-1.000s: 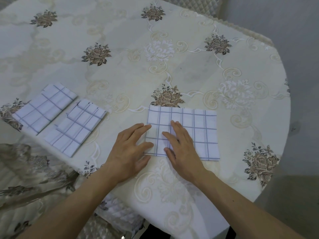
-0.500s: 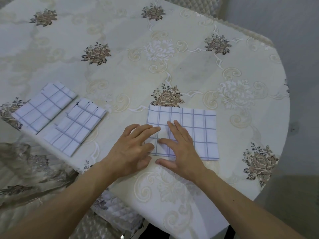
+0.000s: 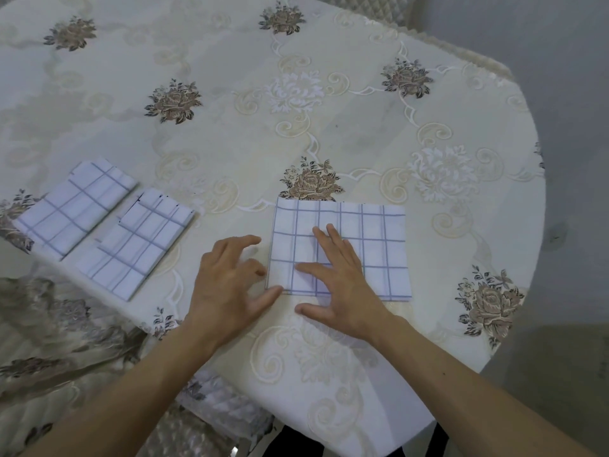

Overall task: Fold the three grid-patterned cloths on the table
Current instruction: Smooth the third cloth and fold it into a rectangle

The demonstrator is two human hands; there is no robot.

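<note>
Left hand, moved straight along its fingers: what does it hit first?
Likely the left edge of the cloth, which the right hand presses flat. The left hand points forward-right at it; its height over the table is unclear.

Views: one, a wide-angle camera worn on the person's head
Position: above the near edge of the table point(image 3: 362, 133)
Facing: forward and down, across the tabletop to its far rim
Nearness: close; forearms enter from the bottom edge, left hand point(image 3: 227, 285) and right hand point(image 3: 342, 291) just below mid-frame
Coverage: most of the tabletop, floor at right
</note>
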